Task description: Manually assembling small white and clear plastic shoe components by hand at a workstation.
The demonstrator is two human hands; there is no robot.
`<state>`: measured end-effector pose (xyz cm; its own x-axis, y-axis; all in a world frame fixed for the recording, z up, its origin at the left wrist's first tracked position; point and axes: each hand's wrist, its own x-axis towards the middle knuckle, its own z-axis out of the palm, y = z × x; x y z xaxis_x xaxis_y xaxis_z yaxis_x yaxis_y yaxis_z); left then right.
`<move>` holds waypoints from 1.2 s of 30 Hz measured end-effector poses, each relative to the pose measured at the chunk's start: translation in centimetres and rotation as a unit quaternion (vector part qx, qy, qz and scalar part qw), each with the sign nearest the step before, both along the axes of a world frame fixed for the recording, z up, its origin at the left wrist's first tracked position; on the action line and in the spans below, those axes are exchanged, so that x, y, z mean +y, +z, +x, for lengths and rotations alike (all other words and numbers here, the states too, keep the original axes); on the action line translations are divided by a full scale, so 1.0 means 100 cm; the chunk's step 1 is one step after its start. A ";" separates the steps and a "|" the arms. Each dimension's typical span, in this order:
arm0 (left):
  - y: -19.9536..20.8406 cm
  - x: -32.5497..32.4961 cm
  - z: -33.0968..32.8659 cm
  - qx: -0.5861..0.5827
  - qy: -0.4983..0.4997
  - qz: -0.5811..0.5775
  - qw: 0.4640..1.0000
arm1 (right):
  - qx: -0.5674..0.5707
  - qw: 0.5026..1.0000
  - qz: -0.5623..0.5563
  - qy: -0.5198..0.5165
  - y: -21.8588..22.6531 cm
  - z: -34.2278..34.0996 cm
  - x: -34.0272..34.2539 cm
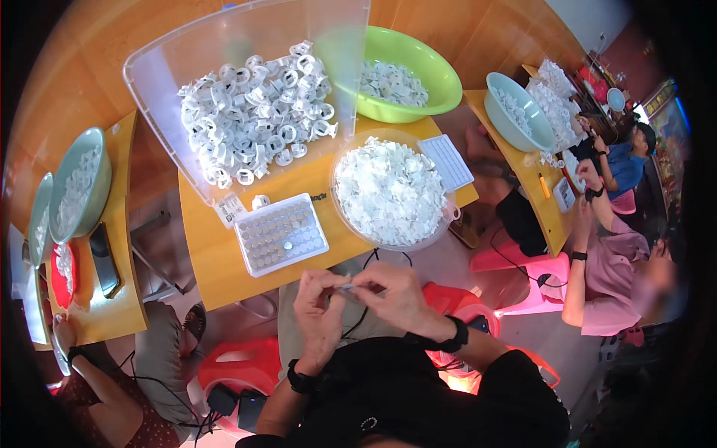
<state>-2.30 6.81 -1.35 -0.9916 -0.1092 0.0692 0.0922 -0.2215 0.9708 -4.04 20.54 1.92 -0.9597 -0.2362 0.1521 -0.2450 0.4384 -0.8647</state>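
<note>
Above my lap, just off the table's near edge, my left hand (320, 306) and my right hand (396, 293) meet at the fingertips. Both pinch a small pale piece (348, 286), mostly hidden by the fingers, so its kind cannot be made out. Closest to them is a white compartment tray (323, 243) holding rows of round silver discs like button cells. One brighter disc (288, 245) lies on top of the rows. Right of the tray stands a round clear tub (337, 216) heaped with small white plastic pieces (388, 190).
A large clear box (131, 82) of white ring-shaped parts (254, 112) stands behind the tray. A green basin (446, 86) and a printed sheet (447, 163) are at the back right. People sit at side tables left and right. Red stools (243, 362) and cables surround my seat.
</note>
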 end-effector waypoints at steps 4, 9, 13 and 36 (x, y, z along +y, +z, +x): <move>0.014 0.007 0.001 -0.045 -0.028 0.094 0.994 | -0.067 0.997 0.012 -0.044 0.027 -0.028 0.027; -0.003 -0.020 0.010 -0.028 -0.143 0.068 0.987 | 0.079 0.983 0.068 -0.154 0.076 -0.133 0.080; -0.008 -0.027 0.019 -0.030 -0.163 0.025 0.986 | 0.175 0.965 0.032 -0.191 0.097 -0.193 0.085; -0.025 -0.046 0.026 -0.090 -0.080 0.091 0.989 | 0.071 0.925 0.351 0.123 -0.014 -0.203 -0.134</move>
